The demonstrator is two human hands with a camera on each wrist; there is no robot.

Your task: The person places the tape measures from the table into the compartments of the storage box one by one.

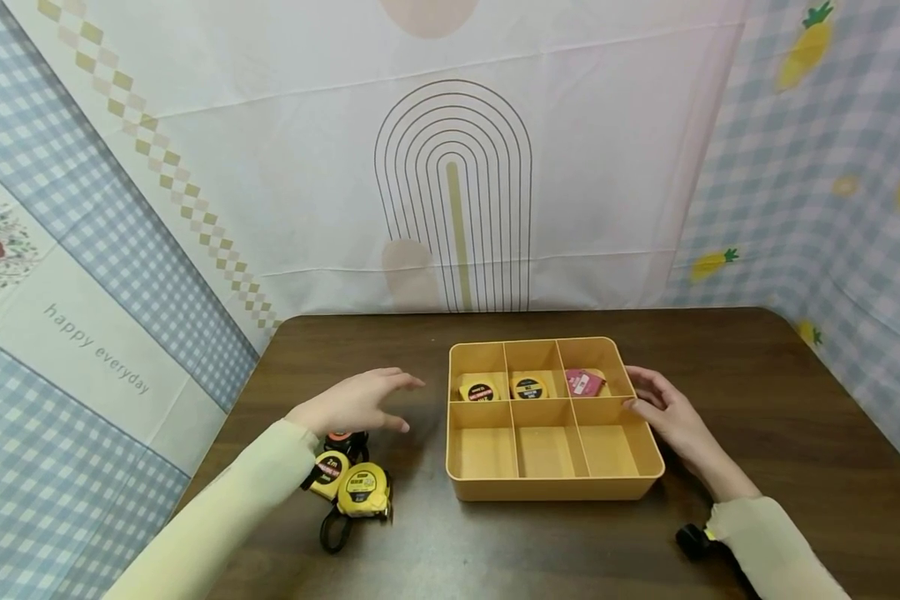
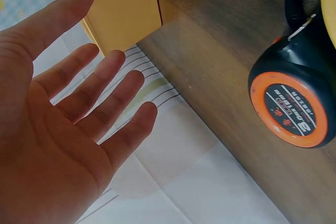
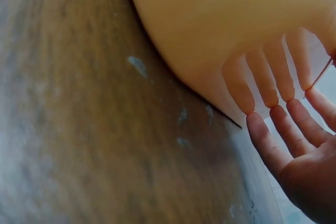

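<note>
My left hand (image 1: 358,402) hovers over the table's left side, fingers spread and holding nothing. Below its wrist lie a black tape measure (image 2: 286,106) with an orange ring, a yellow 2m tape measure (image 1: 332,469) and a larger yellow tape measure (image 1: 363,490) with a black strap. My right hand (image 1: 671,417) touches the right side of a yellow-orange six-compartment box (image 1: 547,490); its fingertips (image 3: 255,121) rest on the outer wall and the thumb is at the rim. The back row holds a yellow tape measure (image 1: 480,389), another yellow one (image 1: 529,387) and a pink one (image 1: 585,382).
The box stands on a dark brown wooden table (image 1: 420,550). A patterned cloth (image 1: 307,167) hangs behind the table and along both sides. Beside the right sleeve is a small black object (image 1: 692,542).
</note>
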